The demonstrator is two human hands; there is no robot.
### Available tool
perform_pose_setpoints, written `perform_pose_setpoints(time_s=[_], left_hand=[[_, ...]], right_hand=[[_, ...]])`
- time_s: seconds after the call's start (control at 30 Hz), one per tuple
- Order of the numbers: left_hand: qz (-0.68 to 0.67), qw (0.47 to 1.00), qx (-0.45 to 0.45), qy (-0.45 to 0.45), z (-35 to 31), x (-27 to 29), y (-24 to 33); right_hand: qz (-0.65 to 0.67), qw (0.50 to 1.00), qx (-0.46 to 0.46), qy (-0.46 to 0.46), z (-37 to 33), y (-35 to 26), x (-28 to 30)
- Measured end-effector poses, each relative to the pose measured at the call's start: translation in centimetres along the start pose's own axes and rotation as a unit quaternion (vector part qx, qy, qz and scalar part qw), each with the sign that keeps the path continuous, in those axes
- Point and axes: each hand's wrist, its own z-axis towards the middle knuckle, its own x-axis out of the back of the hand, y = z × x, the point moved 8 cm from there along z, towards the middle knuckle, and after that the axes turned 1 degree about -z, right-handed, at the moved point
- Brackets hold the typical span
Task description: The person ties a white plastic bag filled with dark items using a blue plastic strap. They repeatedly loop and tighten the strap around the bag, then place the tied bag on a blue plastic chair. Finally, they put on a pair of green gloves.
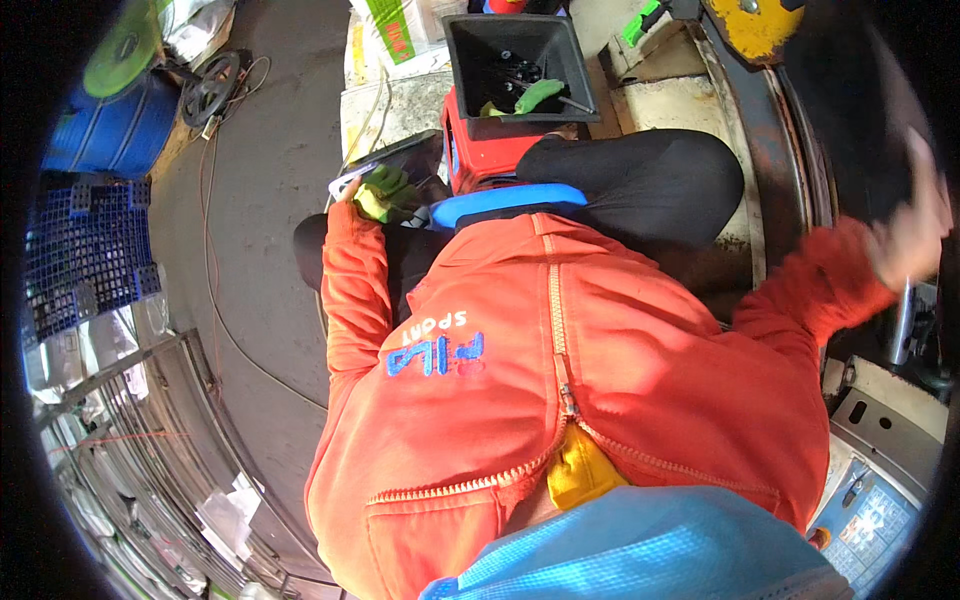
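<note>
At centre-left, my left hand [349, 191] is closed around a slim white object [352, 177], perhaps a phone; most of it is hidden. Right beside it, a yellow-green work glove [386, 194] lies over my dark-clothed leg. My right hand [912, 222] is raised at the far right, near a dark machine part, and smeared by motion. Whether its fingers hold anything does not show. Ahead of my lap, a black bin [461, 62] contains small dark parts and a light green glove [540, 96].
The bin rests on a red crate [495, 157]. Blue plastic [505, 203] shows at my waist. At left stand a blue drum [120, 125], a blue mesh crate [95, 250] and metal racking [150, 430]. A cable [212, 270] crosses the grey floor. Machine framing [790, 130] rises at right.
</note>
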Motion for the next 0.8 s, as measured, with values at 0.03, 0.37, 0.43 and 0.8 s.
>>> perform_pose_setpoints(time_s=[0.03,0.37,0.43,0.8], left_hand=[[-0.006,1.000,0.001,0.002,0.0,0.1,0.0],[0.004,0.998,-0.058,-0.022,-2.0,-1.8,0.1],[0.019,0.996,-0.081,-0.040,-1.7,-1.1,0.3],[0.013,0.999,-0.027,0.025,1.3,-0.9,1.0]], right_hand=[[0.122,0.992,-0.002,-0.017,-0.1,-0.7,-2.1],[0.158,0.883,0.079,-0.434,-15.2,-20.8,-31.8],[0.245,0.851,0.067,-0.459,-15.3,-21.4,-29.9],[0.515,0.826,-0.197,0.115,15.3,6.5,-14.9]])
